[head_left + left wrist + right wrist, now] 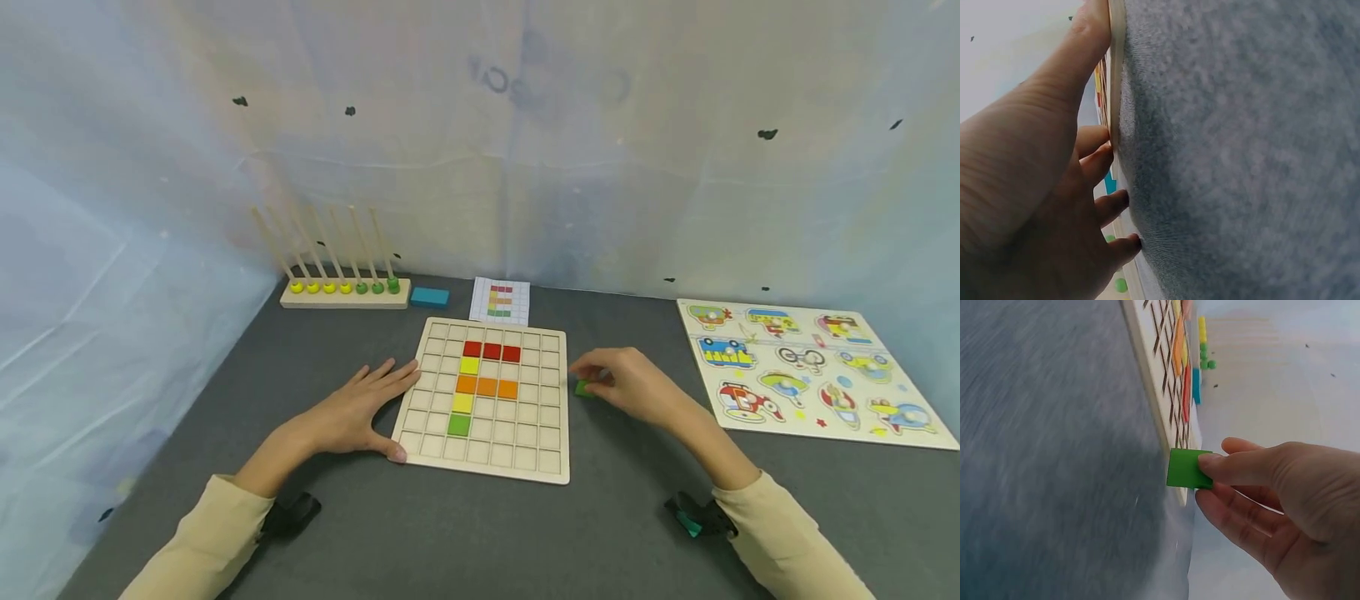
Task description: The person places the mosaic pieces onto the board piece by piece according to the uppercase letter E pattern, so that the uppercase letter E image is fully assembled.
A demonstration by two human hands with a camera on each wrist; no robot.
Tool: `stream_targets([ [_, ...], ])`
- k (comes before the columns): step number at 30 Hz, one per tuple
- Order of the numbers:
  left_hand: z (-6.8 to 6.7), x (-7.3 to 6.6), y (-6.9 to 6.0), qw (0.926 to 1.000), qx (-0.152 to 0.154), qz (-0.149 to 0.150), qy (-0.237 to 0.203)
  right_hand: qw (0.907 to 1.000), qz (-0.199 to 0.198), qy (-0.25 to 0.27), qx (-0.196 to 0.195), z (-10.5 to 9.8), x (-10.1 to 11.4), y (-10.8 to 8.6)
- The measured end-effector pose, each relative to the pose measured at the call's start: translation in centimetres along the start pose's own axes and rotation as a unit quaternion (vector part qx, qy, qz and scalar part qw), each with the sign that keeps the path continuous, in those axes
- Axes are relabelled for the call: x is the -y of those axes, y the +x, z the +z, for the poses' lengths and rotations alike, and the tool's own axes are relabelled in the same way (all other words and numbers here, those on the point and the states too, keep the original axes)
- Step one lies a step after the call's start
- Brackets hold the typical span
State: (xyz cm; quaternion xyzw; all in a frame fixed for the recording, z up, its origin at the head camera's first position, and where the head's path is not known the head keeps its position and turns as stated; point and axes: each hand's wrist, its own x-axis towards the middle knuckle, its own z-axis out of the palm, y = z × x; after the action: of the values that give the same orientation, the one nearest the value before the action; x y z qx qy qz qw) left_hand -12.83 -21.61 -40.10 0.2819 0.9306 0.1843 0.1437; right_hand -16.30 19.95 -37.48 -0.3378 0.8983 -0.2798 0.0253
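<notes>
A wooden grid board (525, 433) lies on the dark table, with red, yellow, orange and green square tiles in some of its cells. My left hand (367, 408) rests at the board's left edge, fingers spread and thumb at the near corner. In the left wrist view, the thumb and some fingertips touch the board's rim (1116, 81). Just beyond the board's right edge, my right hand (626, 383) pinches a green square tile (1185, 469) between thumb and fingers. One green tile (459, 425) sits in the grid below a yellow tile (462, 403).
Behind the board lies a printed pattern card (501, 302), partly beside a blue block (430, 297). A peg rack (345, 294) with yellow and green beads stands back left. To the right is a wooden vehicle puzzle board (817, 367). A pale sheet (570, 150) hangs behind the table.
</notes>
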Motion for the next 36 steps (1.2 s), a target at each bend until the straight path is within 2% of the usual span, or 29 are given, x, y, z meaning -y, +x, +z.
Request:
stream_targets([
  [13,0.0,0.0,0.0,1.0,0.001,-0.008,-0.004,0.9987,-0.029,0.031,0.028,2.1,2.9,2.4],
  [24,0.3,0.1,0.1,1.0,0.0,-0.009,-0.002,0.9921,-0.069,0.085,0.06,4.6,5.7,4.0],
  [36,0.1,0.0,0.1,0.9999,-0.002,-0.01,0.003,0.9903,-0.094,0.081,0.062,6.3,8.0,5.3],
])
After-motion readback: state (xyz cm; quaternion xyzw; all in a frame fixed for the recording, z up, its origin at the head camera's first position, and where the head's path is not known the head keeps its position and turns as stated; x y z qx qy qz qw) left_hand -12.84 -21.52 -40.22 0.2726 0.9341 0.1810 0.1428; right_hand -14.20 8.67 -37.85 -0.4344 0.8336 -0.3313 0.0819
